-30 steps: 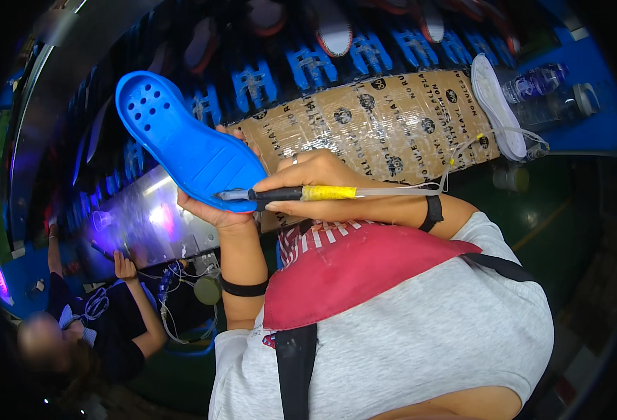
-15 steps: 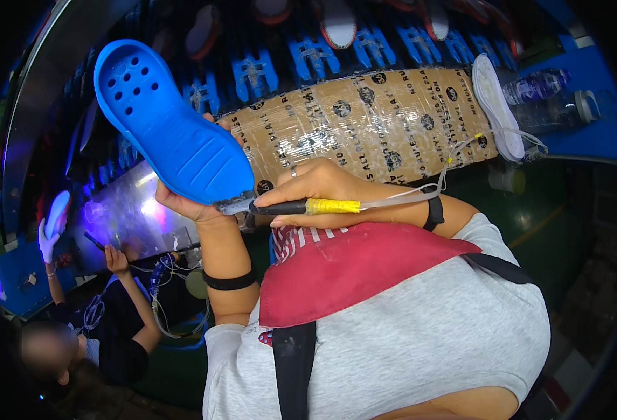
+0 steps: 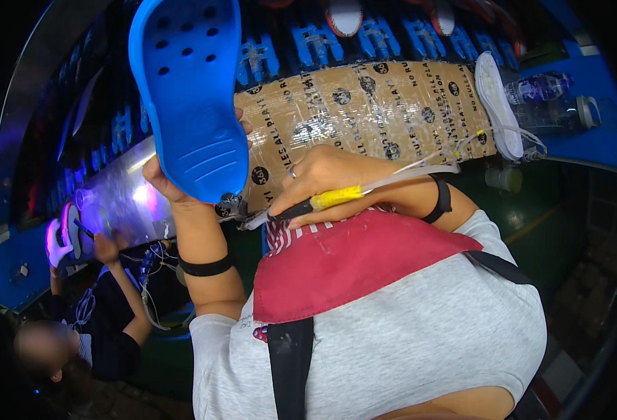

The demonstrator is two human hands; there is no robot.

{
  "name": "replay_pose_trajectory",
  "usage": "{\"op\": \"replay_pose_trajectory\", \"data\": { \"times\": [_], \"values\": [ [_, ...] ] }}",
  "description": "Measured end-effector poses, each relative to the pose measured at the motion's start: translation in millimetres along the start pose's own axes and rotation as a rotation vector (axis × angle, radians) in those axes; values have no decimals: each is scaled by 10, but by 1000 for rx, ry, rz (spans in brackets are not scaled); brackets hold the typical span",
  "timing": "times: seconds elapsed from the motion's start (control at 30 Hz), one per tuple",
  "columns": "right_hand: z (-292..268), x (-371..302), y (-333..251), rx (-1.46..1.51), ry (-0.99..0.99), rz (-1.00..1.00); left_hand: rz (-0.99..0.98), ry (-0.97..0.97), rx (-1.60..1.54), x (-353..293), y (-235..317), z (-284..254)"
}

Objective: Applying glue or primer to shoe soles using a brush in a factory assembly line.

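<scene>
My left hand (image 3: pixel 163 183) is closed around the narrow end of a blue shoe sole (image 3: pixel 195 126), fingers underneath and at its sides. The sole stands nearly upright in view, with several round holes in its wide far part and ridges near the narrow end. My right hand (image 3: pixel 329 173) grips a glue brush (image 3: pixel 335 198) with a dark handle, yellow tape and a clear tube trailing to the right. Its bristles (image 3: pixel 254 222) are just below and right of the sole's near end, apart from it.
Beneath my hands runs a cardboard-covered ledge (image 3: pixel 364 115). A white sole (image 3: pixel 497 105) leans at its right end, beside plastic bottles (image 3: pixel 557 108). Blue holders (image 3: pixel 315 47) line the conveyor beyond. At left, a co-worker (image 3: pixel 109 343) holds a shoe piece (image 3: pixel 70 231).
My left hand has lifted the blue sole up and away and turned it more upright. The brush has come off the sole's near edge and moved slightly down and right.
</scene>
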State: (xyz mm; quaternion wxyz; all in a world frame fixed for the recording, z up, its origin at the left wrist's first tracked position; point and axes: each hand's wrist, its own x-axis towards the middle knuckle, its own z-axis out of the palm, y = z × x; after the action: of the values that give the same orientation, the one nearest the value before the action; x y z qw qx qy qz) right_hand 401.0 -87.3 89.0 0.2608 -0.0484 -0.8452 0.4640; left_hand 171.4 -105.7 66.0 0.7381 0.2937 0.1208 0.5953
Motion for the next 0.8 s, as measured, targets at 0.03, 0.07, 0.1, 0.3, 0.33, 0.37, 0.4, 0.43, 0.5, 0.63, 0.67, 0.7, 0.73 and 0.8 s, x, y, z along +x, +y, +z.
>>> {"op": "replay_pose_trajectory", "data": {
  "times": [0.03,0.07,0.1,0.3,0.33,0.37,0.4,0.43,0.5,0.63,0.67,0.7,0.73,0.8],
  "values": [
    [-39,6,-11,53,-52,-26,1,92,23,19,2,38],
    [-44,20,-10,55,-53,-24,1,184,45,32,10,63],
    [-43,39,-6,11,64,-42,2,186,44,37,19,68],
    [79,74,16,-271,11,-91,-291,209,-15,68,-5,-45],
    [48,64,5,-267,1,-96,-281,216,-17,49,-2,-57],
    [4,56,-4,-262,-104,-80,-310,257,13,43,2,-75],
    [-24,46,-10,-257,-209,-64,-338,300,44,30,7,-89],
    [-41,21,-20,-154,-135,-80,-335,302,40,55,8,-57],
    [-17,40,-51,-162,6,-87,-426,470,95,129,23,80],
    [64,46,51,-229,79,-132,-517,579,217,138,38,243],
    [59,43,59,-301,-5,-165,-571,590,247,138,61,246],
    [32,19,24,-280,-81,-112,-627,600,278,136,82,243],
    [26,-4,24,-280,-83,-111,-627,600,275,137,97,235],
    [29,-35,31,-202,26,-95,-685,638,318,132,128,202]
  ]
}}
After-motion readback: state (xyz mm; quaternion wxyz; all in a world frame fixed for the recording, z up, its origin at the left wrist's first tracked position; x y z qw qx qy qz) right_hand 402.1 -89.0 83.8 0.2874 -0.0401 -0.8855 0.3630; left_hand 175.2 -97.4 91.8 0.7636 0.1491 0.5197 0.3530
